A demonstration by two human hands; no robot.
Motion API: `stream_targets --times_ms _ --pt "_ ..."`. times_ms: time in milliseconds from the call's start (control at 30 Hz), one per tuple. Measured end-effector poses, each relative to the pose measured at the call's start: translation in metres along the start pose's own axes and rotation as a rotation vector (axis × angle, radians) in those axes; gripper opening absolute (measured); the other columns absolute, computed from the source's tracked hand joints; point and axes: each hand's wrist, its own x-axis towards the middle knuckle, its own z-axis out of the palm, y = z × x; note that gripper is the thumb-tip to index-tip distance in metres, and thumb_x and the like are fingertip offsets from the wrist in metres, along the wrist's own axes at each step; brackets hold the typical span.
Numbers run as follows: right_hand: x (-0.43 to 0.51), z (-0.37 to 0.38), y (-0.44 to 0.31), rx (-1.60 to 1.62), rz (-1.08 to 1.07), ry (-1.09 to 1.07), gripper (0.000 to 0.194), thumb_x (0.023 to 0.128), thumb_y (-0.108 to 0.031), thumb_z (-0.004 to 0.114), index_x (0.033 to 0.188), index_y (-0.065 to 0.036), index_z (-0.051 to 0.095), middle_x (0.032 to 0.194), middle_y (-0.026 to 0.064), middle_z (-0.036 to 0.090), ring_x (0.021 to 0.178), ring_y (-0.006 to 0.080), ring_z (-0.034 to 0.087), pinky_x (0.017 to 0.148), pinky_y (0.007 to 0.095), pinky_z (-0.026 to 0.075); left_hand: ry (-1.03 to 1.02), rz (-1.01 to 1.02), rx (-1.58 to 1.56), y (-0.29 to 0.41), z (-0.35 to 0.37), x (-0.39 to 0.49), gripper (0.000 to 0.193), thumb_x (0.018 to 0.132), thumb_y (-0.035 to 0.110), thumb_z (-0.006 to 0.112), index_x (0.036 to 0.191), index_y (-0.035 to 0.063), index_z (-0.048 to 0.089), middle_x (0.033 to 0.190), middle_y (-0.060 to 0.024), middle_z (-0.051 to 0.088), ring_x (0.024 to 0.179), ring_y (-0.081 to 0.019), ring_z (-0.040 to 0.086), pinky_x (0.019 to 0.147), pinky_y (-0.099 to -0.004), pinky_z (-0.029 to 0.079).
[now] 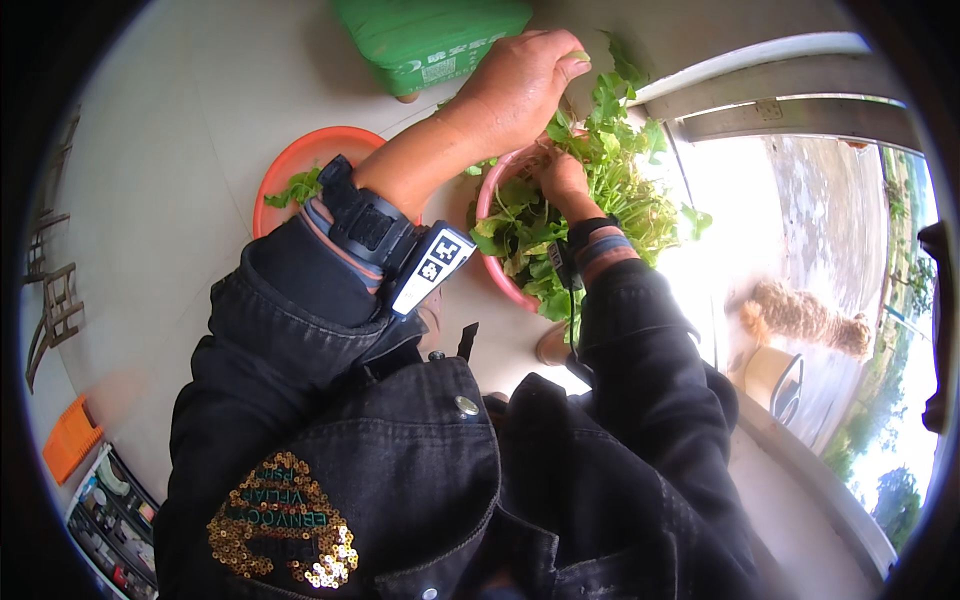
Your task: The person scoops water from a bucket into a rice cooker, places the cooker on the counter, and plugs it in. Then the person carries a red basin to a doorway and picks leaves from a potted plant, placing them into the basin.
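My left hand (517,86) is raised over the far side of a pink basin (489,255), its fingers closed. A small pale green piece of plant (577,56) shows between its thumb and fingertips. Lower down, my right hand (564,178) reaches into the basin, with its fingers bent around stems and partly hidden there. Leafy greens (517,217) lie in the basin under that hand. A larger heap of leafy greens with pale stems (626,180) spreads along the right of the basin, partly in glare.
An orange-red basin (337,139) holding a few leaves (296,187) stands left, partly behind my left forearm. A green stool (427,37) bearing writing is at the top. On the right are a pale door frame (795,82), a curly-haired dog (806,315) and a beige container (769,379).
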Motion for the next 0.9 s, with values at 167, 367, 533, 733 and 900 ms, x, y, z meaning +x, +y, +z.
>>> stream_targets --times_ms 167,367,533,733,900 --pt "-0.027 -0.047 0.007 0.068 -0.173 0.135 0.028 0.086 -0.030 0.056 0.106 -0.014 0.067 0.092 0.0176 0.066 0.086 0.0371 0.063 0.077 0.0439 0.050 -0.015 -0.027 0.033 -0.002 0.002 0.001 0.020 0.091 0.021 0.054 0.095 0.0019 0.061 0.090 -0.0208 0.063 0.085 -0.0383 0.061 0.075 -0.0428 0.049" --pt "-0.082 -0.143 0.003 0.652 -0.312 0.108 0.024 0.091 -0.009 0.059 0.114 -0.002 0.062 0.098 0.0097 0.068 0.088 0.0145 0.063 0.078 0.0260 0.049 -0.113 -0.057 0.078 -0.003 0.006 -0.002 0.022 0.090 0.024 0.055 0.093 0.0027 0.061 0.086 -0.0201 0.064 0.083 -0.0382 0.061 0.073 -0.0429 0.049" --pt "-0.119 -0.197 0.006 1.003 -0.321 0.108 0.028 0.094 -0.017 0.056 0.117 -0.001 0.054 0.103 0.0141 0.066 0.090 0.0144 0.062 0.078 0.0259 0.051 -0.328 -0.266 -0.078 0.000 0.008 -0.007 0.020 0.093 0.022 0.054 0.093 0.0020 0.058 0.074 -0.0056 0.056 0.067 -0.0169 0.051 0.062 -0.0322 0.044" --pt "-0.130 -0.206 0.012 1.455 -0.257 -0.068 0.025 0.095 -0.019 0.055 0.113 -0.003 0.058 0.098 0.0081 0.066 0.083 0.0127 0.063 0.075 0.0252 0.052 -0.597 -0.419 -0.285 0.012 0.011 -0.011 0.018 0.092 0.017 0.057 0.094 -0.0011 0.057 0.080 -0.0023 0.060 0.078 -0.0083 0.053 0.074 -0.0243 0.043" --pt "-0.126 -0.199 0.016 1.543 -0.158 -0.226 0.032 0.095 -0.021 0.054 0.121 -0.002 0.054 0.102 0.0062 0.060 0.097 0.0211 0.060 0.084 0.0332 0.049 -0.780 -0.502 -0.506 0.018 0.016 -0.015 0.023 0.093 0.022 0.057 0.098 -0.0002 0.058 0.086 -0.0049 0.064 0.070 -0.0071 0.051 0.065 -0.0225 0.043"
